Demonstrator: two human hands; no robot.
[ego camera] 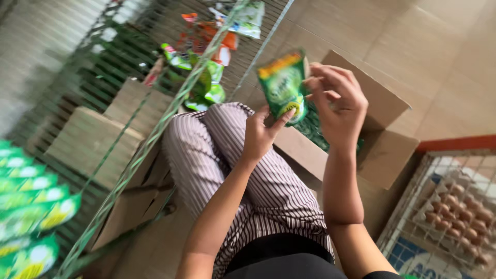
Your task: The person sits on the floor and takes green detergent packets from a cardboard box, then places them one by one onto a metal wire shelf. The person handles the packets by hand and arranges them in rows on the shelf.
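Head view: both raised hands, left [260, 135] and right [338, 106], grip green sachet [283, 87]

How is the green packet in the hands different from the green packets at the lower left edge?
The green packet is single, held up by the left hand and right hand above an open cardboard box. The hanging packets are many, overlapping in a row, untouched and blurred. Both kinds are green with yellow parts.
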